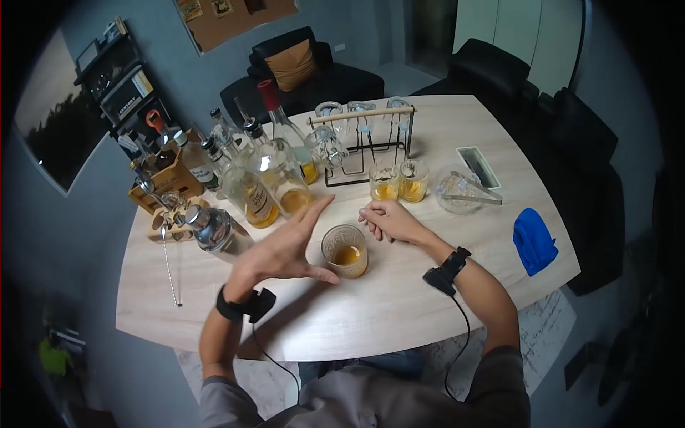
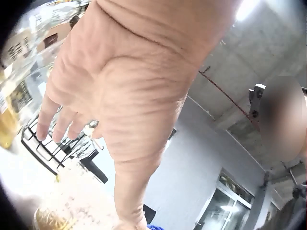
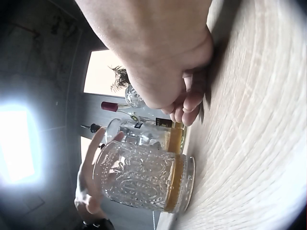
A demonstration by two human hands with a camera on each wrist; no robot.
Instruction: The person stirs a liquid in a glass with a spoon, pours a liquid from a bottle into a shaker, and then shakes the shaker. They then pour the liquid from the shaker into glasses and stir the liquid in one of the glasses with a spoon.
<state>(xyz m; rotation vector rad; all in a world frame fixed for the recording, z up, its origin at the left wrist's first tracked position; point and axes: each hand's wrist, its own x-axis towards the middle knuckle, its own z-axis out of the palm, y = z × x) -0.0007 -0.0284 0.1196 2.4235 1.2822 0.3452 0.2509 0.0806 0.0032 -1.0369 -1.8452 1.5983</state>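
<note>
A patterned glass (image 1: pixel 345 251) with a little amber liquid stands upright on the table between my hands. My left hand (image 1: pixel 289 246) is just left of it, thumb and fingers spread wide, holding nothing; the left wrist view shows its bare palm (image 2: pixel 129 91). On the far right side of the glass, my right hand (image 1: pixel 394 222) rests on the tabletop with its fingers loosely curled and nothing in them. From the right wrist, the raised pattern of the glass (image 3: pixel 139 177) shows clearly, with the right fingers (image 3: pixel 192 101) close by at table height.
Several liquor bottles (image 1: pixel 260 203) and a metal shaker (image 1: pixel 210 227) crowd the left side. Behind stands a glass rack (image 1: pixel 364 114), with two small glasses (image 1: pixel 413 180) before it. Rightward are a glass bowl (image 1: pixel 460 196) with tongs and a blue cloth (image 1: pixel 534 242). A bar spoon (image 1: pixel 171 274) lies left.
</note>
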